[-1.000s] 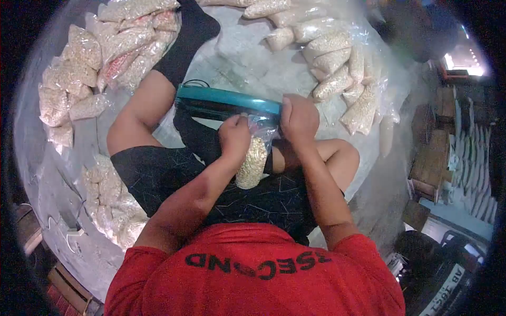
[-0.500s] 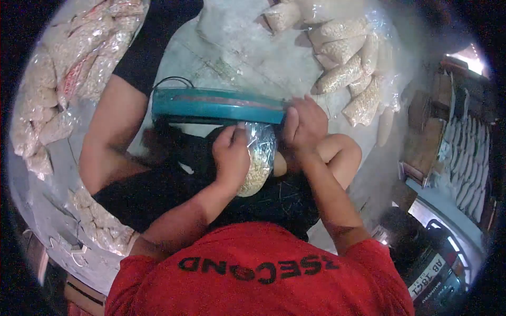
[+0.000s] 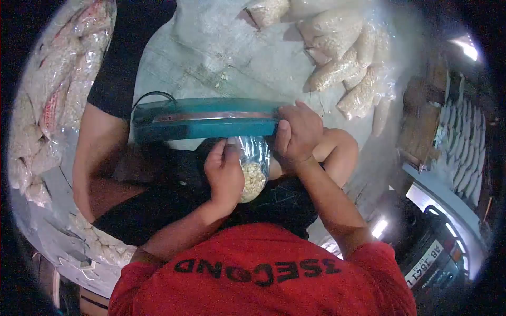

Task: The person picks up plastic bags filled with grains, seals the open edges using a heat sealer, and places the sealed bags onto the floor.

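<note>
A teal impulse sealer (image 3: 211, 126) lies crosswise over my lap, its black cord curling off the left end. My right hand (image 3: 301, 129) is closed around the sealer's right end, with the thumb on the near side. Just below the sealer, my left hand (image 3: 224, 174) pinches the side of a clear plastic bag (image 3: 254, 179). Pale kernels or beans fill the bag's lower part; I cannot make out which. The bag's upper edge meets the near side of the sealer, and whether it lies between the jaws is hidden.
Filled clear bags (image 3: 334, 71) are heaped on the pale floor sheet (image 3: 205, 58) at upper right. More filled bags (image 3: 66, 89) line the left side. A parked vehicle with a number plate (image 3: 428, 263) stands at lower right, near a wooden rack (image 3: 421, 126).
The view has shifted a little, so the sealer, the bag and my left hand appear lower and further left. Both hands keep their holds.
</note>
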